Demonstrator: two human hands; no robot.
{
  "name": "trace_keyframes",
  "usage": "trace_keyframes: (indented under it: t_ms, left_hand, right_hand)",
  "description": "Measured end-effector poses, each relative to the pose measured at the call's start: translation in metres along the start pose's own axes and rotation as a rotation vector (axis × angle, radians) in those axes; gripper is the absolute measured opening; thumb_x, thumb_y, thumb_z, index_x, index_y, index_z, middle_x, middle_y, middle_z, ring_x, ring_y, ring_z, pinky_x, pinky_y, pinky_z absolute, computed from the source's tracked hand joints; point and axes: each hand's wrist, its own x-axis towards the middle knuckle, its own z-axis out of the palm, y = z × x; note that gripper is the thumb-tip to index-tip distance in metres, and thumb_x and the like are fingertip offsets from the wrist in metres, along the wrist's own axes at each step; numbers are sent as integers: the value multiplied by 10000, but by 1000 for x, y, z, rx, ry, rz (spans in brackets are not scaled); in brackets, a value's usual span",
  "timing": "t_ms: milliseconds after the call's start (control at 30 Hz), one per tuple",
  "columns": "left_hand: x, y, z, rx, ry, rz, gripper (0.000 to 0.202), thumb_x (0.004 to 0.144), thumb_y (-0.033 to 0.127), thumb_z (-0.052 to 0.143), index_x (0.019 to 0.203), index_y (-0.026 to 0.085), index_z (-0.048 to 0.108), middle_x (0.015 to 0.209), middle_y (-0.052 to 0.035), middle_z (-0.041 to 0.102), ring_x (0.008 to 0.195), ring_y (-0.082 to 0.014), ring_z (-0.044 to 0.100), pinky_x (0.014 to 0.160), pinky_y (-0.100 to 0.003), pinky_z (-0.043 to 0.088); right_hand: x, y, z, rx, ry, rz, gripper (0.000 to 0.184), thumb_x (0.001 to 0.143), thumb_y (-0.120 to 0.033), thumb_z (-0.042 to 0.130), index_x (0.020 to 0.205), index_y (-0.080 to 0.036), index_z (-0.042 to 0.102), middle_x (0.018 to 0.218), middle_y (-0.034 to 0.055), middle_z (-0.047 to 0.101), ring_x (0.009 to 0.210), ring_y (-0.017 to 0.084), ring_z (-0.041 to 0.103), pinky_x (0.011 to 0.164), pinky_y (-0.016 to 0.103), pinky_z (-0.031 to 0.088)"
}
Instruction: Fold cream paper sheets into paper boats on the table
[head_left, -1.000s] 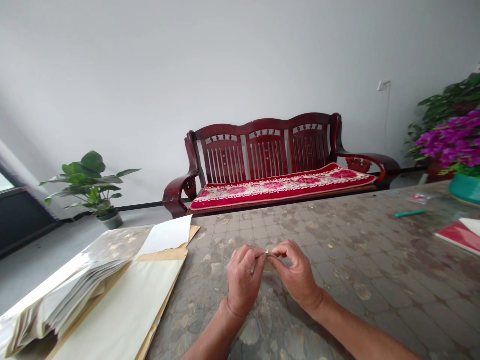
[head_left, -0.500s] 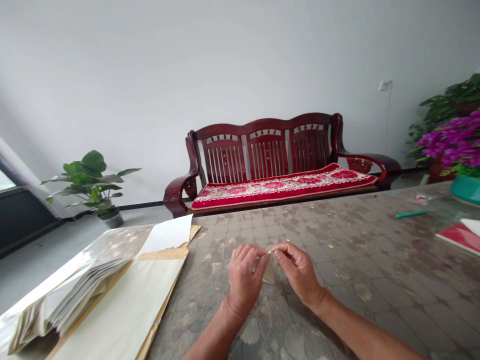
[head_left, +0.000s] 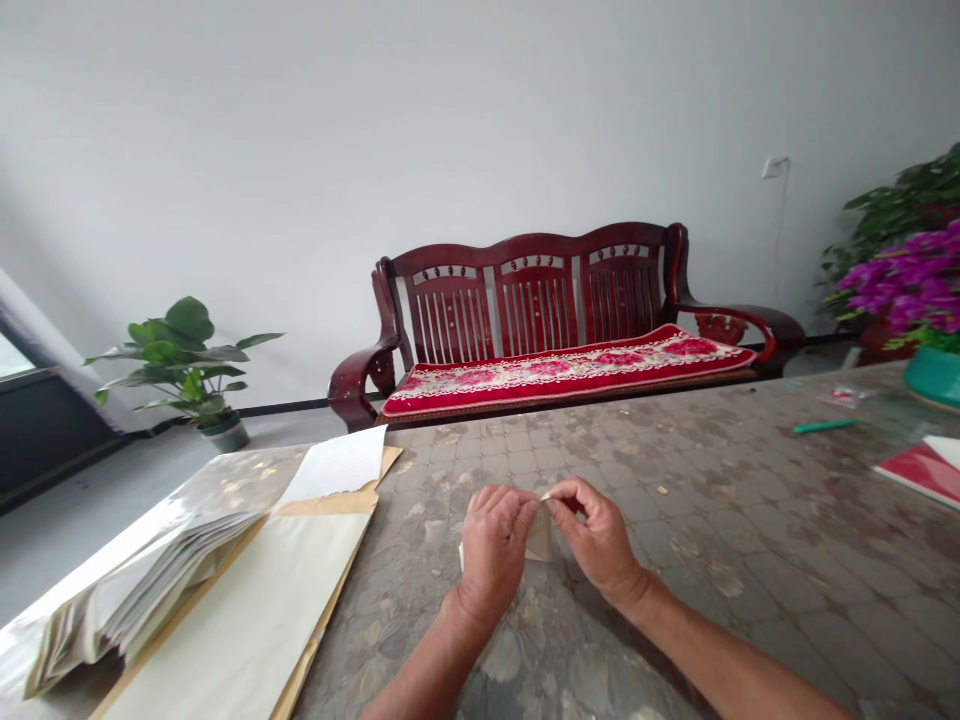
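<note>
A small folded beige paper (head_left: 539, 545), creased like an envelope, stands up from the table between my hands. My left hand (head_left: 493, 538) is closed on it, its thumb and fingertips pinching near the top. Much of the sheet lies behind that hand, with one pale edge showing at its left side. My right hand (head_left: 598, 535) pinches a tiny pale bit at the paper's upper corner between thumb and forefinger. The fingertips of both hands almost meet there.
At left on the patterned table (head_left: 480, 690) lie a fanned stack of folded papers (head_left: 176, 570), large pale sheets (head_left: 262, 600) and a white sheet (head_left: 337, 465). A green pen (head_left: 825, 426), a red booklet (head_left: 919, 472) and a teal flowerpot (head_left: 934, 377) are at right. A wooden bench (head_left: 536, 290) stands behind.
My right hand's fingertips have shifted slightly up and right with the corner. A little more of the paper shows beneath and left of my left hand.
</note>
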Motion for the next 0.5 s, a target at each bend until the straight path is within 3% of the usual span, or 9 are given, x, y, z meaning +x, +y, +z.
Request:
trace_keyframes:
  t_ms: [133,333,500]
  left_hand:
    - [-1,-1,0,26,-30,2,134,897,325,628,826,227,684,787,-4,687,828,-193,583,777,-310,362]
    - [0,0,-4,-14,-40,14,200,924,285,574,767,219,677,745,-8,667,795,-174,583,774,-300,367]
    - [3,3,-3,3,-85,-5,192,913,295,591,760,222,682,716,-2,656,774,-170,585,755,-289,364]
  right_hand:
    - [-1,1,-1,-28,6,-6,142,866,-309,576,774,-204,601,693,-19,602,634,122,548,612,218,441]
    - [0,4,-3,-39,-99,-77,144,885,-297,566,776,-207,592,710,-21,570,657,123,530,626,221,421]
    - [2,4,-6,-119,-106,-98,190,912,-314,520,757,-211,555,697,-22,547,663,127,510,634,232,399]
